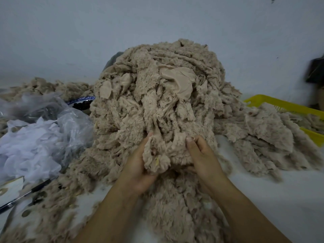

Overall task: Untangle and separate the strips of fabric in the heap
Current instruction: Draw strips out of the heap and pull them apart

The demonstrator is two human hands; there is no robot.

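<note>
Clear plastic at far left: a crumpled bag (52,118) bulging with white fabric scraps (29,148), and below it a dark pen (26,193) lying slantwise near the edge of the white table (280,190). Just behind the bag, a blue-and-white rim (82,99), half hidden and hard to name. At centre, piled high against a pale grey-blue wall (157,18), the heap (157,95) of beige plush strips, fuzzy pile and smooth backing twisted together, spilling toward the camera and out to both sides. At the heap's foot, held in two bare hands, a clump (163,153) of tangled strips. Left hand (138,167) cupped beneath and around the clump's left side, thumb on top, one fingertip poking through the fluff. Right hand (201,158) gripping the right side, thumb pressed on top, fingers tucked under and out of sight. Hands close together, with only the clump between them. Further right, a flatter spread of strips (266,135) draped over the rim of a yellow plastic basket (284,105). At the far right edge, a dark blurred object (315,69) against the wall, not identifiable.
</note>
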